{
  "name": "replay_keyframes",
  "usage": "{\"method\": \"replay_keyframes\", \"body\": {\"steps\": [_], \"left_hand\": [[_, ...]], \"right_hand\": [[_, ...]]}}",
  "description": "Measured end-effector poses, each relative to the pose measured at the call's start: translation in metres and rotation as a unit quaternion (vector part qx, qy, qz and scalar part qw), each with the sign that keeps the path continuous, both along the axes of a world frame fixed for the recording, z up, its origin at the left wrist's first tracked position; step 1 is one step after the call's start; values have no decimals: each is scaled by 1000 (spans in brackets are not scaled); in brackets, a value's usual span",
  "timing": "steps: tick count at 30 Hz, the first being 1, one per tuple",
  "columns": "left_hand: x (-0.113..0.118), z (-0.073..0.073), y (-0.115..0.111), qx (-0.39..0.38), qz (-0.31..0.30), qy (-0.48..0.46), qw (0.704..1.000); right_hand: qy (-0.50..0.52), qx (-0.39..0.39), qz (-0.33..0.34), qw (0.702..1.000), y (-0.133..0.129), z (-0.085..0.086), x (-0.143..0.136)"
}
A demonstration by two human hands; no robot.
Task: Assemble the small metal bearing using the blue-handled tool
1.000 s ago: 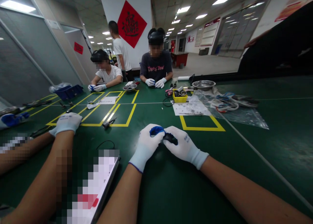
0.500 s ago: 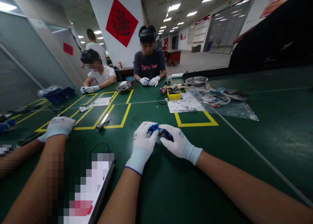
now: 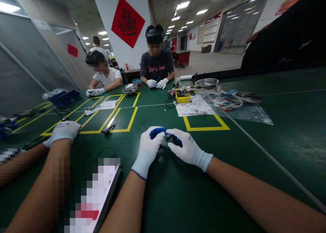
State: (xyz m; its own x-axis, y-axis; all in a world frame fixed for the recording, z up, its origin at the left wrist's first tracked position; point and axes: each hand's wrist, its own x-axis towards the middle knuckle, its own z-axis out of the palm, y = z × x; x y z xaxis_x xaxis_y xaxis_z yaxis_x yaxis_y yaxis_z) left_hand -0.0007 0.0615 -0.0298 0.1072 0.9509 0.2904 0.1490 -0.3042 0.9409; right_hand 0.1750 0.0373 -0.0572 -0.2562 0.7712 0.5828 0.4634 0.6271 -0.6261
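Both my hands wear white knit gloves with blue palms, held close together above the green table (image 3: pixel 203 192). My right hand (image 3: pixel 188 148) is closed round a short black cylindrical part (image 3: pixel 173 139), whose rounded end points toward my left hand. My left hand (image 3: pixel 149 146) is curled, thumb toward the fingers; anything within it is hidden or too small to name. The fingertips of the two hands nearly meet.
A tablet-like flat thing (image 3: pixel 108 192) lies left of my left arm. Beyond it are a co-worker's gloved hand (image 3: pixel 65 132) and a dark pointed tool (image 3: pixel 109 128). Further back stand a yellow bin (image 3: pixel 182 99), a metal bowl (image 3: pixel 206 83) and a plastic bag (image 3: pixel 257 115).
My left hand has turned slightly, so more of its blue palm shows and a small glint seen between its fingers is gone. My right hand keeps its hold on the black part.
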Motion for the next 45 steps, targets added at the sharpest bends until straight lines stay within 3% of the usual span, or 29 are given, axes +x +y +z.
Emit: {"method": "replay_keyframes", "body": {"steps": [6,15,22,29,37,45], "left_hand": [[1,0,-1,-13,17,-8,1000],[3,-1,-11,145,59,121,980],[4,4,-15,182,64,193,962],[7,5,-15,128,54,119,983],[5,3,-6,9,129,-11,992],[10,2,-2,-61,94,-82,990]], "right_hand": [[1,2,7,1000,0,-1,0],[8,1,31,999,0,2,-2],[12,-2,38,999,-1,6,-3],[15,-23,33,999,-1,6,-1],[56,-62,6,996,1,-3,2],[61,-47,39,996,-3,-2,-2]]}}
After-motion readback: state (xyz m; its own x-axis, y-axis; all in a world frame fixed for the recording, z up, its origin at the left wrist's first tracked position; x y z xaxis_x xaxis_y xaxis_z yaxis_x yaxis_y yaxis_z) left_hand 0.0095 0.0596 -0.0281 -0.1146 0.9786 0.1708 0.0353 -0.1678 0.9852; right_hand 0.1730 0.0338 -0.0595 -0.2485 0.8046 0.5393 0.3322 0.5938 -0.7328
